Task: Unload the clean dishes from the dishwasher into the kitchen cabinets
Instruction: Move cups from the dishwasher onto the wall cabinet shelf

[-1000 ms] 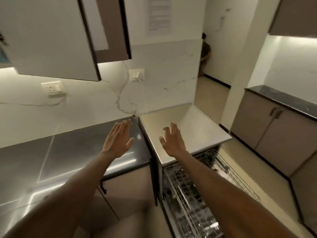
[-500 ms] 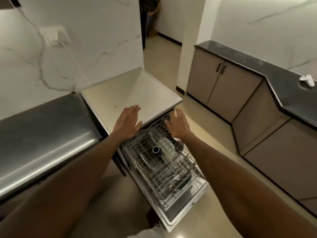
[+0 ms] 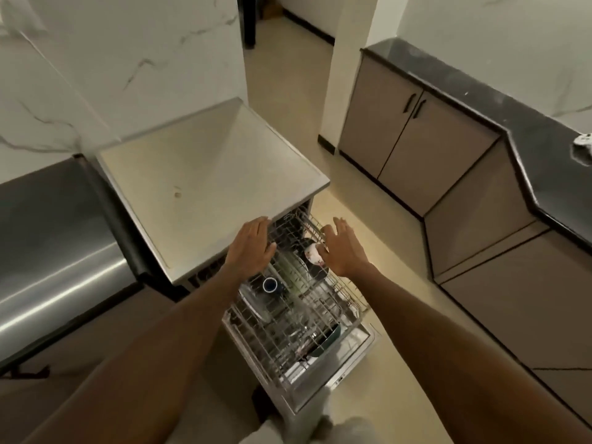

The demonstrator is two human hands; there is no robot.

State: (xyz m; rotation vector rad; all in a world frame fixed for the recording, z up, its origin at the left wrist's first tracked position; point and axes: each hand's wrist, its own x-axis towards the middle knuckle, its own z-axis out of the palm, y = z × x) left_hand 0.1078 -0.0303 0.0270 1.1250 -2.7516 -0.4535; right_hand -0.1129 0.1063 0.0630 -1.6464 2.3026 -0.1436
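The dishwasher [image 3: 205,174] stands open below me with its wire rack [image 3: 320,360] pulled out over the lowered door. In the rack I see a dark blue cup [image 3: 270,285], upright plates [image 3: 293,274], a white patterned cup [image 3: 312,254] and a teal bowl [image 3: 326,341]. My left hand [image 3: 250,248] hovers flat over the rack's back left corner, fingers straight, holding nothing. My right hand [image 3: 341,248] is spread above the rack's back right, its thumb close to the white patterned cup; I cannot tell if it touches it.
A steel counter [image 3: 54,238] lies to the left. Lower cabinets [image 3: 413,145] with a dark worktop [image 3: 544,161] run along the right; a small white object [image 3: 582,140] lies on that worktop. Beige floor stretches between dishwasher and cabinets.
My view has swung down from the wall cabinets to the dishwasher. Both hands have come down from counter height to just above the back of the rack.
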